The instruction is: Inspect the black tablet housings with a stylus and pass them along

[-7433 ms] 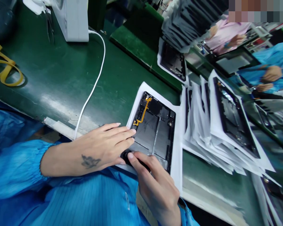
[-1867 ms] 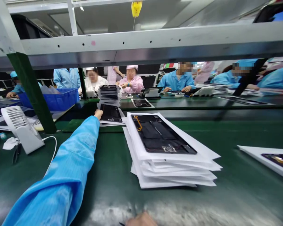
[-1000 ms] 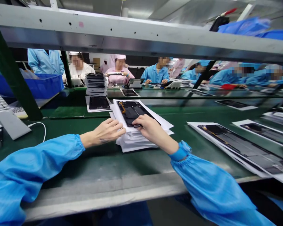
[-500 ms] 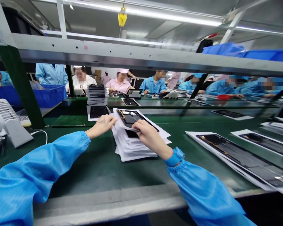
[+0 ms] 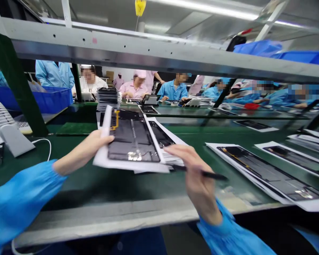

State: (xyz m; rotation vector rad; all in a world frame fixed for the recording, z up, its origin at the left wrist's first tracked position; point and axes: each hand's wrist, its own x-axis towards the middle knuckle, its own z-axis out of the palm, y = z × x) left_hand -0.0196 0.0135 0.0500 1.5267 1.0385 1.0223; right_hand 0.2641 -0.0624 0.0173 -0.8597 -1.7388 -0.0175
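My left grip (image 5: 86,148) was clamped on white sheet (image 5: 102,158) and black panel (image 5: 138,140), thumb on top, other fingers hidden. Right grip (image 5: 199,177) was closed around slim dark tool (image 5: 215,175), fingers near panel's right edge; couldn't tell if touching. Panel hung tilted above desk (image 5: 103,194), before another sheeted panel (image 5: 161,134). Good handling, I judged: pinch sheet and panel together, limit tilt against sliding, spare orange strip (image 5: 116,119) from thumb and tool. Large panel (image 5: 271,173) lay rightward on desk.
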